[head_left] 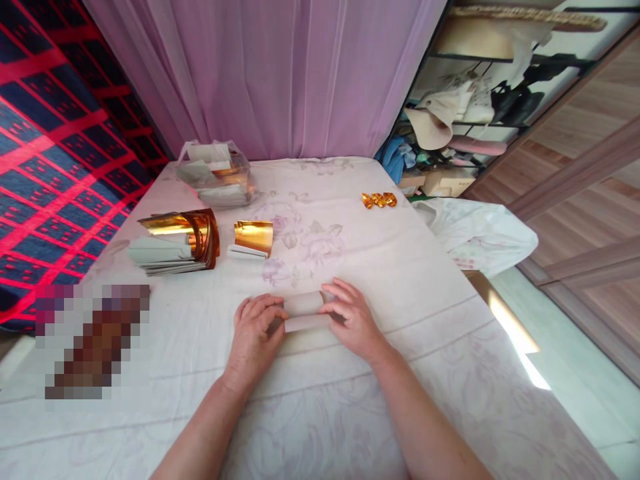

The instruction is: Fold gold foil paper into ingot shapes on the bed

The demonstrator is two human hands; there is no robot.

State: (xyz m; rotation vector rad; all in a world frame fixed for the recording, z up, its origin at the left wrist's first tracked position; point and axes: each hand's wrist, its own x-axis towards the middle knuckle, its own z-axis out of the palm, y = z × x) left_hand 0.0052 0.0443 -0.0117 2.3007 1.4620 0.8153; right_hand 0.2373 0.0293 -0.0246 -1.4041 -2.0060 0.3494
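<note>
Left hand and right hand both pinch a folded pale paper sheet lying flat on the surface, one hand at each end, fingers curled onto it. Beyond the left hand: a small stack of gold foil sheets, then further left a larger stack of gold and grey sheets. Farther back, a clear plastic bag of sheets. Well beyond the right hand, three folded gold pieces. Nothing lies between the hands and the stacks. The surface wears a white floral cloth; a purple curtain hangs behind, a red patterned fabric on the left, a cluttered shelf on the right. A pixelated patch sits left of the left hand; the content is unreadable. White bag off the right edge.
</note>
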